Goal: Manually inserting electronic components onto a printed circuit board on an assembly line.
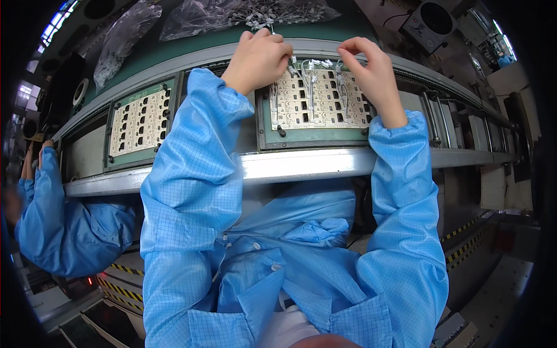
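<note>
A pale circuit-board panel point(322, 119) with rows of black parts lies in a dark-framed green carrier point(316, 137) on the rail line in front of me. Several white wire leads point(311, 87) with small connectors run over it, bunched at its far edge. My left hand point(259, 61) is closed above the panel's far left corner; a bit of white lead shows just beyond its knuckles, and what its fingertips hold is hidden. Over the far right side, my right hand point(374, 69) has thumb and forefinger nearly together in a pinch near the connectors. Anything between those tips is too small to make out.
Another board panel point(139, 124) sits in its carrier to the left. Beyond the rail, a heap of white leads point(255, 14) lies on plastic bags on a green surface. A metal rail point(307, 165) runs along the near side. A co-worker's blue sleeve point(69, 232) is at far left.
</note>
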Demonstrator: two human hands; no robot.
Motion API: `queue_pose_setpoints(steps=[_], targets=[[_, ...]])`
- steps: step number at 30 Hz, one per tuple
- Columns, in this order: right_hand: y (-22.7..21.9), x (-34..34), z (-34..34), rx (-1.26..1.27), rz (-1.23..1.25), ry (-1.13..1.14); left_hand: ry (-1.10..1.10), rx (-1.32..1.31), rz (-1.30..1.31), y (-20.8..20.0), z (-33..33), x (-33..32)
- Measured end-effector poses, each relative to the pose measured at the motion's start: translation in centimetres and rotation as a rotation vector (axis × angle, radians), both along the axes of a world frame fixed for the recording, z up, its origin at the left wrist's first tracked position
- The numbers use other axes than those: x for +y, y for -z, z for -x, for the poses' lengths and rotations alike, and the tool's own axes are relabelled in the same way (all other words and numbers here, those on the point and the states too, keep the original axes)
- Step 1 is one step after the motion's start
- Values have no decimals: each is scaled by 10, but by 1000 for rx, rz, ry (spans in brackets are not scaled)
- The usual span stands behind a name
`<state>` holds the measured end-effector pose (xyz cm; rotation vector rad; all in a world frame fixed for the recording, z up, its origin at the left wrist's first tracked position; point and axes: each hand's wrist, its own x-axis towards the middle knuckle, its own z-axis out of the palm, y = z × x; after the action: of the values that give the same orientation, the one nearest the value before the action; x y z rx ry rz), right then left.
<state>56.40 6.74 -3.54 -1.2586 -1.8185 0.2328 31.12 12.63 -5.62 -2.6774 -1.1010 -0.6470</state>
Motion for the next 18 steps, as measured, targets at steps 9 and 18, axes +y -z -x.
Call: queue_pose_setpoints(steps=[9, 18], targets=[[16, -79, 169, -485, 62, 25, -220, -450, -338, -94, 118, -161], [43, -52, 186, -889, -34, 98, -845, -238, -37, -6, 441, -167]])
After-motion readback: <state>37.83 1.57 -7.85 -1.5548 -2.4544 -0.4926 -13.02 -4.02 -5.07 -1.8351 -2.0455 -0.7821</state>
